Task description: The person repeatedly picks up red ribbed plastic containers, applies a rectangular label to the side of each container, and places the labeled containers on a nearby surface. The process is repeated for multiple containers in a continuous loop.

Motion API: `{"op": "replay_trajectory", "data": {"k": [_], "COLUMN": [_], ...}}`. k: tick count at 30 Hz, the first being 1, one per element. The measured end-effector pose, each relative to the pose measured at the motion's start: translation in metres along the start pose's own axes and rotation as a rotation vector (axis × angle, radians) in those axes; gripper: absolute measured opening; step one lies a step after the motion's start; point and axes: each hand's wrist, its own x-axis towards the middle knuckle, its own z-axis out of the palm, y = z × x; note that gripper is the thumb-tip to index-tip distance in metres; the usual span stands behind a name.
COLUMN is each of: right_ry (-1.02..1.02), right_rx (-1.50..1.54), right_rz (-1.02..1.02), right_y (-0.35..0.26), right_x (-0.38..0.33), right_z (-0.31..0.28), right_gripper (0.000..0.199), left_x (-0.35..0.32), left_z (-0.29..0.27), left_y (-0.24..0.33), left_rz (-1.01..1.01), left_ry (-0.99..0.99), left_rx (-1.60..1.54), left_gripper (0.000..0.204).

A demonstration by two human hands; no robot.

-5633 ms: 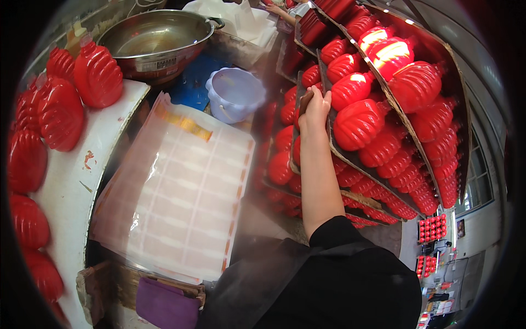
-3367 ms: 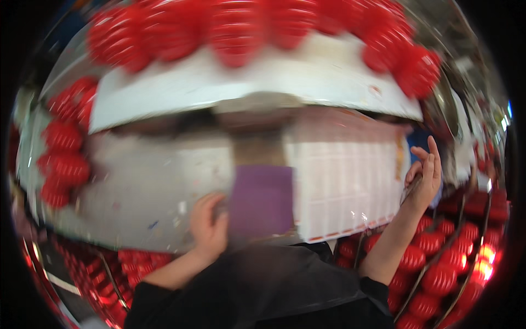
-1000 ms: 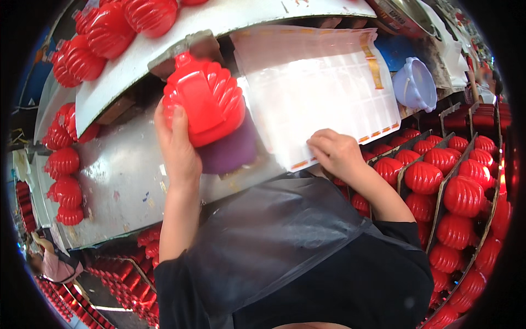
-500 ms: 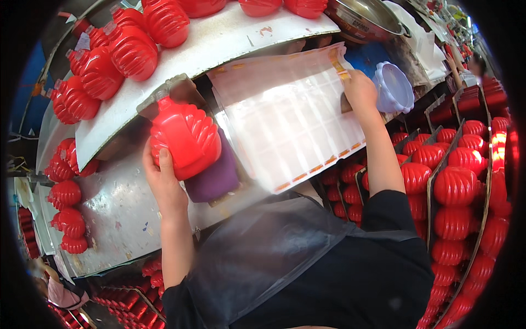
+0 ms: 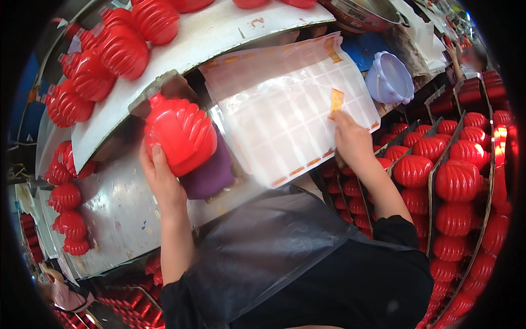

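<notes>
My left hand (image 5: pixel 166 178) grips the side of a glossy red plastic bottle (image 5: pixel 178 140) with moulded ribs. The bottle lies tilted over a purple pad (image 5: pixel 211 174), its neck at a grey notched block (image 5: pixel 174 86). Between the fingertips of my right hand (image 5: pixel 353 143) is a small yellow-orange sticker (image 5: pixel 336 100). That hand is over a white translucent sticker sheet (image 5: pixel 274 109), which has rows of yellow-orange stickers left along its edges.
Several red bottles (image 5: pixel 125 52) stand on the white raised shelf (image 5: pixel 219 35); more line the metal table (image 5: pixel 120 219) at left. A lavender bucket (image 5: pixel 383 82) and a metal pan (image 5: pixel 364 13) are at the back right. Divided crates of red bottles (image 5: pixel 457 181) fill the right side.
My right hand has come away from the sheet's far right corner, toward me and slightly left, with a sticker in its fingers. My left hand still grips the bottle.
</notes>
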Motion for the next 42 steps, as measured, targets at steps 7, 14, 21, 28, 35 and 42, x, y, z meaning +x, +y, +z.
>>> {"op": "replay_trajectory", "data": {"k": [7, 14, 21, 28, 35, 42], "right_ry": [-0.204, 0.139, -0.340, -0.629, -0.121, 0.076], "right_rx": [-0.095, -0.076, 0.361, 1.008, 0.646, -0.009], "right_rz": [-0.131, -0.459, -0.028, 0.246, -0.799, -1.230], "right_y": [0.000, 0.006, -0.018, -0.126, -0.234, -0.253], "right_x": [-0.032, -0.055, -0.026, 0.095, 0.134, 0.102], "right_z": [0.006, 0.018, -0.035, -0.073, -0.099, -0.074], "right_gripper": [0.067, 0.037, 0.011, 0.021, 0.011, 0.035], "left_x": [0.000, 0.003, -0.001, -0.004, 0.018, 0.051], "left_z": [-0.010, -0.013, -0.017, -0.016, -0.023, -0.005], "left_y": [0.001, 0.000, 0.009, 0.008, 0.024, 0.044], "left_rz": [0.059, -0.027, -0.024, -0.034, 0.181, 0.095], "left_ry": [-0.029, -0.077, -0.172, -0.204, -0.199, -0.211], "left_rx": [0.093, -0.048, 0.122, 0.076, 0.354, 0.410], "left_gripper": [0.053, 0.057, 0.096, 0.100, 0.094, 0.072]}}
